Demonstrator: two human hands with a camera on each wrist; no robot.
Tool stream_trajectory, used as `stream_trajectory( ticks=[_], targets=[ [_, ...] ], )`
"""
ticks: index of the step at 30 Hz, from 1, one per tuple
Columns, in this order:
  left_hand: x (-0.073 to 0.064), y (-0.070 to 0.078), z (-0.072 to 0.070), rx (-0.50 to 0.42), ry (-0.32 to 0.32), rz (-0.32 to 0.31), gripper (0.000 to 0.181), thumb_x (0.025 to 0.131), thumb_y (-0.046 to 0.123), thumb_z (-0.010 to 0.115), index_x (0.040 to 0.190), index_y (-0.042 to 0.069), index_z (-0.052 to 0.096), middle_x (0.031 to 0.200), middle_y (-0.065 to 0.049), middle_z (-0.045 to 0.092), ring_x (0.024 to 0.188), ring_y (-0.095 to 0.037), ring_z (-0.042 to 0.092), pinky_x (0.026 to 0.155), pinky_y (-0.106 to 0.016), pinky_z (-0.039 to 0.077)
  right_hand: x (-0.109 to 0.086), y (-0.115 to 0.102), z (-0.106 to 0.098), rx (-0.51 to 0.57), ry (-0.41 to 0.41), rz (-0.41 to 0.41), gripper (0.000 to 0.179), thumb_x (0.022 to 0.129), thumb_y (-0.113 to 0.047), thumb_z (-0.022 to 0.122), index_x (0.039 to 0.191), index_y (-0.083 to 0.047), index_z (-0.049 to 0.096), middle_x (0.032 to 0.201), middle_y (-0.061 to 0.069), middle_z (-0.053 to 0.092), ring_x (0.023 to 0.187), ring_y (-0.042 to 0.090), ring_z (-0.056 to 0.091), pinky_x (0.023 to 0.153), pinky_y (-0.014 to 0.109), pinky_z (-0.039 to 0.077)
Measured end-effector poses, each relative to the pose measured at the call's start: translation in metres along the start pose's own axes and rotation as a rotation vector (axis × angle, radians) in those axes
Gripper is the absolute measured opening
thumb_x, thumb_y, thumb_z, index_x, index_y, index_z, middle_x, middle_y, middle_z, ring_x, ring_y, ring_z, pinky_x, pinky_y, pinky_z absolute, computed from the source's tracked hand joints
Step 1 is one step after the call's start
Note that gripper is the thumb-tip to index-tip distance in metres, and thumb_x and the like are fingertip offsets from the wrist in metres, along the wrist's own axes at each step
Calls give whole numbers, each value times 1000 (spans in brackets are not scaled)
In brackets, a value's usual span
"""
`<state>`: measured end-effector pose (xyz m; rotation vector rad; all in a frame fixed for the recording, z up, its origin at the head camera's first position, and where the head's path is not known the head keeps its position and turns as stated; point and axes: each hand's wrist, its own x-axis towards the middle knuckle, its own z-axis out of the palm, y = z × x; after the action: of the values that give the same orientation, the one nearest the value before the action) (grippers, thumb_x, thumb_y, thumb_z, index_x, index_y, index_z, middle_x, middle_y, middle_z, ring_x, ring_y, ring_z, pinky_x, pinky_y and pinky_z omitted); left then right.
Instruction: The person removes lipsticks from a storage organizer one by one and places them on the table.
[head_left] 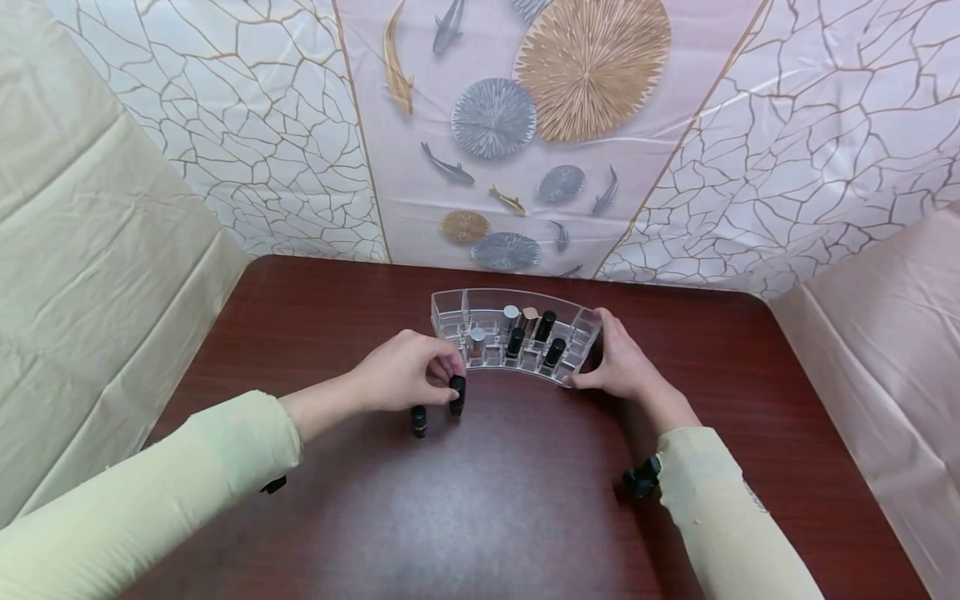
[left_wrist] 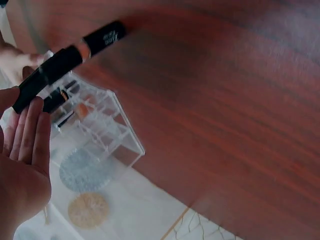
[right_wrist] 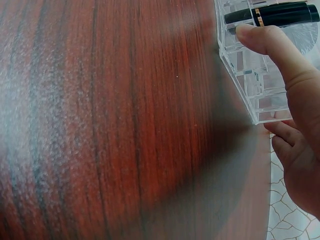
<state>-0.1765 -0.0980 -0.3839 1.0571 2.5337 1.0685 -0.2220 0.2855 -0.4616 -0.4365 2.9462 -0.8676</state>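
Note:
My left hand [head_left: 408, 371] pinches a black lipstick tube [head_left: 457, 397] between thumb and fingers, just in front of the organizer's left end. Another black lipstick [head_left: 419, 422] stands on the table beside it, to the left. In the left wrist view, a black lipstick [left_wrist: 105, 39] with a copper band and pale lettering lines up beyond the fingertips. My right hand [head_left: 618, 362] grips the right end of a clear, curved lipstick organizer [head_left: 450, 302], thumb at the front and fingers behind. Several lipsticks sit in its slots, among them a silver-capped one [head_left: 477, 342] and a black one [head_left: 555, 352].
The dark red wooden table [head_left: 465, 517] ends at a patterned backdrop [head_left: 300, 150] close behind the organizer. Pale cloth [head_left: 82, 242] hangs along the left side, with more cloth [head_left: 892, 358] on the right. A black wrist device [head_left: 642, 478] sits by the right sleeve.

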Motion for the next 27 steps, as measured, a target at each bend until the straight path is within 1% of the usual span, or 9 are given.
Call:
stream_trajectory(
  ticks=[10,13,18,23,27],
  targets=[
    [-7,-2,17,52,-16,-33,18,85,8,84,99,13,75,90,6,78,85,-1,74,83,-23,59,1,2,1,-1,15,-7,115,67,-36,101,150,2,31,141,29,48,129,43,52,112,59,42],
    [-8,-3,22,53,-24,-40,18,84,8,84,99,13,75,89,5,79,85,-1,74,82,-24,59,1,2,1,3,15,-7,115,67,-36,101,150,2,31,142,29,48,129,43,52,113,59,42],
    [-9,-4,27,57,-32,-45,18,84,8,85,97,14,75,86,8,77,83,-3,75,80,-22,58,1,2,1,8,9,-6,116,68,-35,101,151,2,30,142,30,48,130,44,52,113,60,42],
    [-10,-4,29,56,-47,-54,18,84,9,87,96,15,75,84,12,75,81,3,71,79,-21,56,0,0,0,9,-1,-3,117,69,-36,101,152,3,28,143,31,47,132,44,51,114,61,40],
    [-10,-3,28,57,-60,-53,17,84,10,87,96,15,75,83,13,74,80,4,70,78,-21,56,0,-1,0,14,-7,9,118,69,-35,101,153,3,28,144,30,46,133,44,50,115,60,40]
  ],
)
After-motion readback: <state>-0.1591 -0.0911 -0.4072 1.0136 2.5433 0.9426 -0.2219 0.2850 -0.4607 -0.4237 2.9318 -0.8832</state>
